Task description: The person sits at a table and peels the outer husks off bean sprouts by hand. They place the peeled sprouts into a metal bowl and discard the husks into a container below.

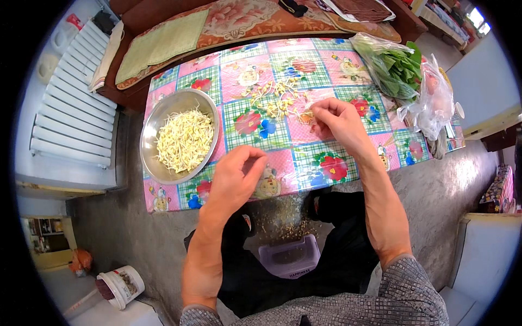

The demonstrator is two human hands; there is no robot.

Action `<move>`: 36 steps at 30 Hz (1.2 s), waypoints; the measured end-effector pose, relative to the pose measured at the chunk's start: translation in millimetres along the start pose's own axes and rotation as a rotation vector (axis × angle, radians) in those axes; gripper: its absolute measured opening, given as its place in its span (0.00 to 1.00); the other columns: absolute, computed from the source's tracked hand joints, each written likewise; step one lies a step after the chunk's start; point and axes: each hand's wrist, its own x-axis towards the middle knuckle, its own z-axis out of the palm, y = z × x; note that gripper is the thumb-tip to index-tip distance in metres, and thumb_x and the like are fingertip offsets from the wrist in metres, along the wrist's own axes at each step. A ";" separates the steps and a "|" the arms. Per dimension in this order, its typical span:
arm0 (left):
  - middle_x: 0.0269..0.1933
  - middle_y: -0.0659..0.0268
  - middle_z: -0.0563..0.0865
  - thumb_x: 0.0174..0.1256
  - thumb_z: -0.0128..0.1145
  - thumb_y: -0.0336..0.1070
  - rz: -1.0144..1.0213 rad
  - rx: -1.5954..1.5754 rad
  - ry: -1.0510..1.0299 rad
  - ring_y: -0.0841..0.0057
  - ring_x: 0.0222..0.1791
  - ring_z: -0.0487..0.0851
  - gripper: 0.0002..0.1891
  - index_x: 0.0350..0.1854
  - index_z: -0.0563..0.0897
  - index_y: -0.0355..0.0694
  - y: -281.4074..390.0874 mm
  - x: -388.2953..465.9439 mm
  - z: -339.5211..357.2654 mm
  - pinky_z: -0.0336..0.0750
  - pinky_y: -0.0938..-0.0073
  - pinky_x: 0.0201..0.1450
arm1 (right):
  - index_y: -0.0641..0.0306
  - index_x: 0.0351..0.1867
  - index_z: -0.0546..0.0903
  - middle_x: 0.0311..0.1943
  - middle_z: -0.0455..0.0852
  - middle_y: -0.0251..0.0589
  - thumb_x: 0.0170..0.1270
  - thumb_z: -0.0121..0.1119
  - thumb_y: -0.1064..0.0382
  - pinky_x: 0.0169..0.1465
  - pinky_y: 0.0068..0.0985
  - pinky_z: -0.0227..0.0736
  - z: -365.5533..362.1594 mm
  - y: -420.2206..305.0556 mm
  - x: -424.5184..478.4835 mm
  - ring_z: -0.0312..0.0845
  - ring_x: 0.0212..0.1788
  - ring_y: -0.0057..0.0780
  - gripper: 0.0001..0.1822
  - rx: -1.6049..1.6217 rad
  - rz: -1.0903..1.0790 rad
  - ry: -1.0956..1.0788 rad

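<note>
A steel bowl (147, 140) stands at the left of the table, holding a heap of bean sprouts (185, 140). Loose bean sprouts (279, 100) lie on the patterned plastic tablecloth (261, 142) near the middle. My right hand (338, 122) is just right of these loose sprouts, thumb and forefinger together; whether something small is between them is unclear. My left hand (236, 175) hovers over the near edge of the table, right of the bowl, with its fingers curled and thumb near the forefinger; I cannot tell if it holds anything.
Plastic bags with leafy greens (395, 67) and reddish contents (434, 89) lie at the table's right end, beside a white cup (459, 110). Behind is a couch (240, 20). Below are a purple plastic stool (289, 261), scattered bits on the floor and a white bucket (126, 285).
</note>
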 end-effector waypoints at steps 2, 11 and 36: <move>0.42 0.57 0.89 0.71 0.64 0.28 0.189 0.114 0.110 0.66 0.42 0.89 0.06 0.45 0.83 0.31 4.5 16.8 15.0 0.83 0.70 0.48 | 0.70 0.48 0.87 0.32 0.90 0.37 0.71 0.65 0.64 0.40 0.24 0.81 -2.1 21.8 18.8 0.86 0.35 0.23 0.11 -0.230 -0.281 0.240; 0.63 0.42 0.81 0.66 0.56 0.23 0.389 0.429 0.528 0.45 0.65 0.78 0.18 0.58 0.79 0.31 -24.0 105.8 32.0 0.72 0.52 0.69 | 0.71 0.51 0.85 0.55 0.87 0.58 0.64 0.65 0.61 0.64 0.43 0.75 39.1 29.0 96.3 0.82 0.57 0.55 0.18 -0.843 -0.761 0.490; 0.42 0.53 0.90 0.65 0.62 0.23 0.126 0.227 0.296 0.64 0.38 0.91 0.09 0.47 0.84 0.32 -5.4 60.8 19.1 0.84 0.66 0.43 | 0.68 0.42 0.90 0.36 0.91 0.54 0.65 0.65 0.64 0.47 0.37 0.82 54.0 -0.9 19.7 0.89 0.40 0.49 0.10 -0.518 -0.426 0.112</move>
